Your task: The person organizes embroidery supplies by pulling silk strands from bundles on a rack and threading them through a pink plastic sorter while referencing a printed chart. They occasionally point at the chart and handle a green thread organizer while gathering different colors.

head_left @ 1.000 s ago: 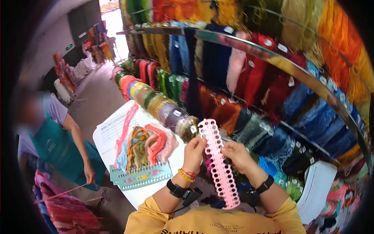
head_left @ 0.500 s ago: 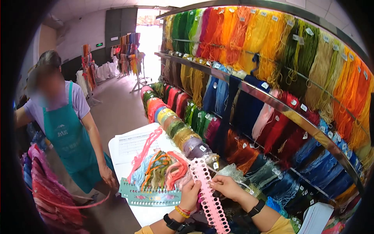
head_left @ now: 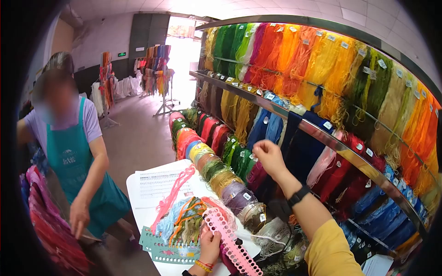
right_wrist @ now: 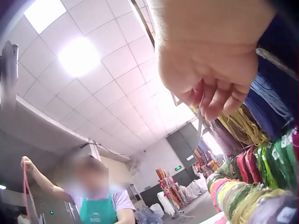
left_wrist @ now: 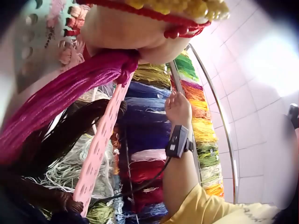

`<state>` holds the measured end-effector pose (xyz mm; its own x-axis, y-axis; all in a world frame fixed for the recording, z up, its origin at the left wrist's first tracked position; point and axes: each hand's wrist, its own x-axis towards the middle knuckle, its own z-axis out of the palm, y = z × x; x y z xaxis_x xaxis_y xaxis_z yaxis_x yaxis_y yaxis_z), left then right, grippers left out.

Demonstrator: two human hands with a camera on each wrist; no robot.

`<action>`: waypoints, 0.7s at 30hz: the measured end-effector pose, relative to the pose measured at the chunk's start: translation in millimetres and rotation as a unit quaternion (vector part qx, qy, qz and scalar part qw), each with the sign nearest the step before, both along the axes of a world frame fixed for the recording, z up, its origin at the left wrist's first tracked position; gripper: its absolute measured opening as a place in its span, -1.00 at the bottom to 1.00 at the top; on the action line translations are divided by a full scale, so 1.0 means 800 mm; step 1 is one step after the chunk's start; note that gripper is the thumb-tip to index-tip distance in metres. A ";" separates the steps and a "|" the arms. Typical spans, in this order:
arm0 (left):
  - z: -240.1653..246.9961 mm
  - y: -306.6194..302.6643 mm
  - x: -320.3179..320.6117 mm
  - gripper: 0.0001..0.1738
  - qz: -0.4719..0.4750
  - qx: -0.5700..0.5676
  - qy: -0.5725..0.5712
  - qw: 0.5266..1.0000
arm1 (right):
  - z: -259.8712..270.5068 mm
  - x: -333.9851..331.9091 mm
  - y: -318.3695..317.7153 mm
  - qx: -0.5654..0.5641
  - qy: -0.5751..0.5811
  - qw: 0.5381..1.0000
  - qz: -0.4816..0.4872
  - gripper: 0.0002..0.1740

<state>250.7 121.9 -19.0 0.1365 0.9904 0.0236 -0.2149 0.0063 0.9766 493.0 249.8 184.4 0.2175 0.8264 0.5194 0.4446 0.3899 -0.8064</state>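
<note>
My left hand (head_left: 209, 244) holds a long pink thread card (head_left: 232, 241) with rows of holes along both edges. In the left wrist view, a magenta thread skein (left_wrist: 70, 100) and dark brown skeins (left_wrist: 70, 128) hang from this card (left_wrist: 100, 149). My right hand (head_left: 269, 156) is raised apart from the card, in front of the hanging threads, its fingers curled. A thin pale strip (right_wrist: 200, 125) shows at its fingertips in the right wrist view; what it is I cannot tell. Below the left hand, green thread cards (head_left: 168, 253) with colourful skeins (head_left: 186, 225) lie on the white table (head_left: 138, 193).
Racks of labelled thread skeins (head_left: 317, 55) fill the right side, with a metal rail (head_left: 331, 138) across them. A row of skeins (head_left: 216, 163) runs along the table. At left stands a person in a teal apron (head_left: 69, 156), beside red fabric-like strands (head_left: 50, 216). Printed sheets (head_left: 159, 184) lie on the table.
My right hand has left the pink card and risen up and forward towards the rack. The left hand still holds the card. The head view has tilted up, and the other person's arm has moved.
</note>
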 end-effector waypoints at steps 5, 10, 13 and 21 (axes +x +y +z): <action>0.009 -0.003 -0.008 -0.63 0.032 0.020 0.093 0.995 | 0.013 0.032 0.144 0.102 -0.063 0.983 -0.139 -0.83; -0.005 -0.002 -0.007 -0.68 0.024 -0.064 0.086 0.994 | 0.014 0.063 0.234 0.151 -0.091 0.938 -0.298 -0.82; 0.018 -0.004 -0.005 -0.70 0.033 -0.073 0.072 0.994 | 0.021 0.078 0.250 0.083 -0.003 0.951 -0.297 -0.76; -0.013 0.003 -0.009 -0.71 0.030 -0.062 0.072 0.995 | 0.037 0.059 0.238 0.040 -0.026 0.910 -0.413 -0.68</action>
<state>243.8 124.0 -29.5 0.0705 0.9909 -0.1149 -0.0754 0.1202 0.9899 539.9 440.2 213.6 0.7203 0.3514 0.5981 0.6489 -0.0365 -0.7600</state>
